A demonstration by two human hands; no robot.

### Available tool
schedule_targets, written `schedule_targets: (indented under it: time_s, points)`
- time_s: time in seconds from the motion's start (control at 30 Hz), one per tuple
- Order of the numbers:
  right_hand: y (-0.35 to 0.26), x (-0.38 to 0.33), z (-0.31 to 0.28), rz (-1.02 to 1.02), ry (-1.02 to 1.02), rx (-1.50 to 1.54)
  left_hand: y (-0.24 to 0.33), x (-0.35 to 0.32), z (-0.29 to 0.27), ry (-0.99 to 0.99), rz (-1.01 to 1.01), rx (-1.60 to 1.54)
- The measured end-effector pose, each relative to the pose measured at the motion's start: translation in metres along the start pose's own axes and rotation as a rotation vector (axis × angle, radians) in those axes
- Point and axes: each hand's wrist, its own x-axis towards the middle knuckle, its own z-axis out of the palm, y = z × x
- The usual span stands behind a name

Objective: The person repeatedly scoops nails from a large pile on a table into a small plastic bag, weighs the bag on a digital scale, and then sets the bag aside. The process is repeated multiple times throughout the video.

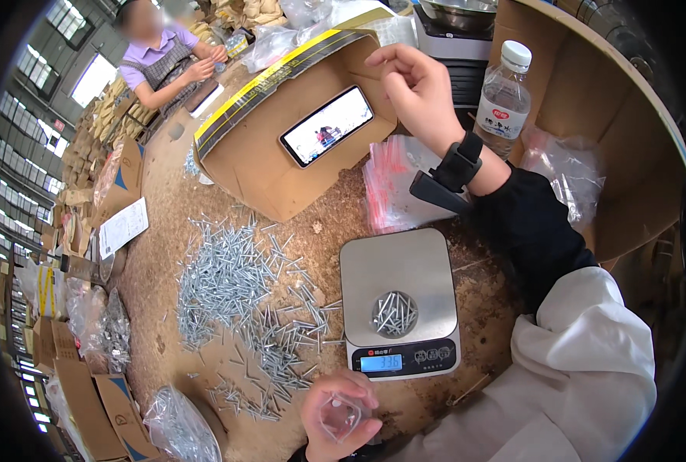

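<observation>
My left hand (339, 416) is closed round a small clear plastic bag (340, 417), its mouth spread between fingers and thumb, just below the digital scale (366, 258). On the scale's steel plate sits a small round dish (394, 313) filled with screws or nails. My right hand (422, 96) hovers by the right edge of a cut-down cardboard box (243, 173), fingers loosely bent and apart, nothing visible in them. A phone (327, 125) with a lit screen leans inside that box. Beneath my right wrist lies a stack of red-edged clear zip bags (393, 185).
A large heap of silvery screws or nails (231, 277) spreads left of the scale. At the right stand a water bottle (503, 104) and a tall cardboard box (628, 131) beside crumpled plastic (566, 177). Across the table sits another person (158, 61). Plastic-wrapped goods (179, 423) are at lower left.
</observation>
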Motion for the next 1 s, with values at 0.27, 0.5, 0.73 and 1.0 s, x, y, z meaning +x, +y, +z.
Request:
schedule_targets:
  time_s: [0.27,0.5,0.73,1.0]
  points:
    - [-0.019,0.014,-0.016,-0.146,0.137,0.055,0.002,-0.001,0.002,0.038,-0.014,0.021]
    - [-0.02,0.018,-0.018,-0.168,0.123,0.035,-0.002,-0.002,0.0,0.066,-0.027,0.062]
    - [-0.027,0.027,-0.028,-0.142,0.107,0.191,-0.01,-0.003,-0.003,0.119,0.02,0.058]
    - [-0.029,0.033,-0.03,-0.26,0.248,-0.057,-0.015,0.004,-0.007,0.144,0.039,0.051]
